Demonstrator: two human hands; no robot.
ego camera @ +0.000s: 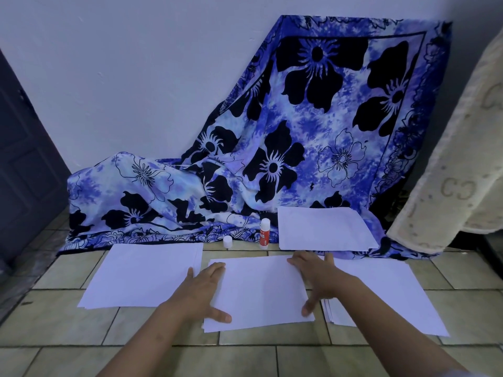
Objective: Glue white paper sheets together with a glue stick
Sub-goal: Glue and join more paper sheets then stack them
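Both hands are lying flat on the middle sheet [258,289], which is resting on the tiled floor [299,357] with its long axis running left to right, slightly skewed. The left hand [202,291] is pressing along the sheet's left edge, fingers straight and together, thumb splayed toward the near-left corner. The right hand [317,278] is covering the right edge, fingers spread toward the far-right corner and thumb reaching back toward the near-right corner. Neither hand is pinching or curling round anything. Whether one sheet or two are lying under the palms is hard to tell, though a second edge seems to be peeking out at the near-left corner. The glue stick [264,234] is standing upright and uncapped just beyond the sheet's far edge, at the hem of the blue flowered cloth [299,131], with its cap [227,242] standing just to its left. It is sitting almost straight ahead of the sheet's middle, a little nearer the right hand's fingertips than the left's, so the right hand looks better placed to reach forward for it. More paper is waiting around: a left stack [147,276], a right stack [381,292] partly under the right hand, and a far stack [324,227] on the cloth.
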